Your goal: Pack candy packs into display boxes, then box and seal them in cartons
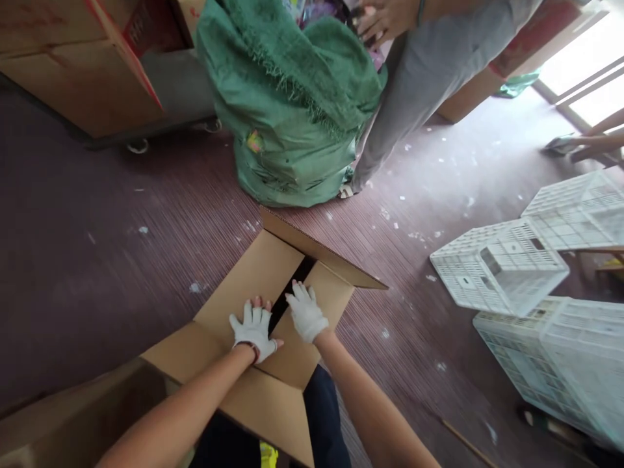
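Observation:
A brown cardboard box (253, 266) stands in front of my body, with two flaps folded inward and a dark gap between them. My left hand (256, 331), in a white fingerless glove, presses flat on the left flap with its fingers spread. On the right flap lies my right hand (307, 312), gloved the same way, its fingers stretched out beside the gap. Neither hand holds anything. The far outer flap (322, 250) stands up, and the near outer flap (273, 406) leans out towards my legs. The inside of the box is hidden.
A large green sack (292, 136) stands beyond the box, with a person's hand (383, 19) at its mouth. White plastic crates (502, 263) are at the right. A cart with cardboard boxes (82, 81) is at upper left. White scraps litter the floor (390, 370).

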{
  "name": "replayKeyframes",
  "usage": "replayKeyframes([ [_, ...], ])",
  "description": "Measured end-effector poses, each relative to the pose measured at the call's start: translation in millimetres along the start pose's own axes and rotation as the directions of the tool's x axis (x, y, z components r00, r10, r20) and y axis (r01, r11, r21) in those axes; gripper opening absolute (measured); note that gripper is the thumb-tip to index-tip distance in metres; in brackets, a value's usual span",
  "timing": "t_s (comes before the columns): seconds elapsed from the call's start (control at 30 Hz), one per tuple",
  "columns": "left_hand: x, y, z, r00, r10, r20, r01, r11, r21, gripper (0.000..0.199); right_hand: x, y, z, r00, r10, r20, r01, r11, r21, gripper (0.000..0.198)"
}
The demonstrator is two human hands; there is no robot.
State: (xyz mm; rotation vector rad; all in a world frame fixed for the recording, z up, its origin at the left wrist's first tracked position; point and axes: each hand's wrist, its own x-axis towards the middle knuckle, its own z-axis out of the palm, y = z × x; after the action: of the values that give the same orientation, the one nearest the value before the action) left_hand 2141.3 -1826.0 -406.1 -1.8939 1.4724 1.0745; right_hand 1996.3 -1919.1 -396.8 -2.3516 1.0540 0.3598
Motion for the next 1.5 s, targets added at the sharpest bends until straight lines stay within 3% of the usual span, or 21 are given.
replayKeyframes([
  [0.07, 18, 11, 6, 0.998, -0.025, 0.062, 0.026, 1.0, -0.016, 0.102, -14, 13, -36, 0.973, -0.052, -0.224, 0.056, 0.998, 0.011, 0.042],
  [0.1, 25, 14, 5, 0.996, -0.025, 0.082, 0.027, 0.999, -0.024, 0.104, -18, 22, -59, 0.921, -0.068, -0.384, 0.071, 0.997, -0.006, 0.041],
  [0.13, 28, 15, 1, 0.996, -0.02, 0.088, 0.023, 0.999, -0.033, 0.105, -19, 31, -82, 0.836, -0.018, -0.548, 0.005, 1.0, -0.024, 0.04],
  [0.17, 29, 15, -4, 0.996, -0.01, 0.087, 0.014, 0.999, -0.043, 0.107, -16, 40, -104, 0.797, 0.053, -0.601, -0.085, 0.996, -0.024, 0.043],
  [0.2, 25, 12, -12, 0.996, 0.003, 0.085, 0.001, 0.999, -0.054, 0.109, -9, 47, -122, 0.793, 0.139, -0.593, -0.177, 0.984, -0.005, 0.048],
  [0.23, 17, 7, -20, 0.995, 0.037, 0.094, -0.03, 0.997, -0.067, 0.11, 0, 52, -135, 0.825, 0.224, -0.519, -0.256, 0.967, 0.011, 0.048],
  [0.3, -14, -11, -35, 0.982, 0.161, 0.101, -0.153, 0.985, -0.082, 0.103, 18, 53, -144, 0.896, 0.38, -0.232, -0.391, 0.92, -0.003, 0.033],
  [0.37, -60, -38, -39, 0.951, 0.308, 0.034, -0.306, 0.951, -0.043, 0.085, 29, 46, -137, 0.888, 0.46, -0.022, -0.46, 0.886, -0.064, 0.025],
  [0.4, -85, -53, -36, 0.945, 0.322, -0.06, -0.321, 0.947, 0.024, 0.078, 30, 40, -130, 0.878, 0.478, 0.011, -0.475, 0.875, -0.096, 0.028],
  [0.47, -127, -80, -23, 0.929, 0.272, -0.252, -0.248, 0.961, 0.123, 0.071, 27, 26, -116, 0.886, 0.463, -0.013, -0.46, 0.877, -0.143, 0.037],
  [0.53, -149, -95, -8, 0.921, 0.216, -0.323, -0.175, 0.973, 0.154, 0.063, 21, 13, -106, 0.912, 0.41, -0.037, -0.41, 0.897, -0.168, 0.043],
  [0.63, -140, -94, -1, 0.901, 0.231, -0.367, -0.184, 0.97, 0.157, 0.062, 12, -3, -95, 0.951, 0.31, -0.013, -0.307, 0.933, -0.186, 0.049],
  [0.77, -112, -86, -6, 0.836, 0.29, -0.466, -0.256, 0.957, 0.137, 0.062, 5, -13, -69, 0.967, 0.256, -0.001, -0.25, 0.945, -0.211, 0.057],
  [0.87, -114, -91, 1, 0.892, 0.262, -0.367, -0.246, 0.965, 0.093, 0.067, 2, -9, -38, 0.98, 0.193, 0.042, -0.181, 0.963, -0.198, 0.062],
  [0.93, -121, -95, 6, 0.943, 0.207, -0.26, -0.199, 0.978, 0.057, 0.068, 2, -2, -16, 0.973, 0.168, 0.158, -0.141, 0.976, -0.167, 0.065],
  [1.0, -123, -95, 4, 0.965, 0.178, -0.192, -0.176, 0.984, 0.03, 0.069, 3, 5, 0, 0.945, 0.168, 0.281, -0.132, 0.981, -0.145, 0.069],
  [1.07, -114, -89, -7, 0.961, 0.205, -0.186, -0.206, 0.979, 0.014, 0.07, 4, 13, 8, 0.929, 0.167, 0.33, -0.124, 0.981, -0.148, 0.068],
  [1.13, -91, -79, -24, 0.937, 0.251, -0.244, -0.256, 0.967, 0.014, 0.072, 6, 22, 6, 0.941, 0.148, 0.306, -0.102, 0.982, -0.16, 0.064],
  [1.27, -14, -48, -50, 0.901, 0.248, -0.355, -0.25, 0.967, 0.042, 0.07, 6, 32, -7, 0.947, 0.091, 0.309, -0.05, 0.989, -0.137, 0.057],
  [1.4, 60, -20, -32, 0.926, 0.162, -0.342, -0.168, 0.986, 0.011, 0.069, -1, 27, 19, 0.953, 0.149, 0.265, -0.124, 0.986, -0.109, 0.065],
  [1.5, 86, -18, -8, 0.922, 0.147, -0.358, -0.156, 0.988, 0.003, 0.069, -7, 22, 59, 0.958, 0.228, 0.173, -0.207, 0.969, -0.133, 0.076],
])
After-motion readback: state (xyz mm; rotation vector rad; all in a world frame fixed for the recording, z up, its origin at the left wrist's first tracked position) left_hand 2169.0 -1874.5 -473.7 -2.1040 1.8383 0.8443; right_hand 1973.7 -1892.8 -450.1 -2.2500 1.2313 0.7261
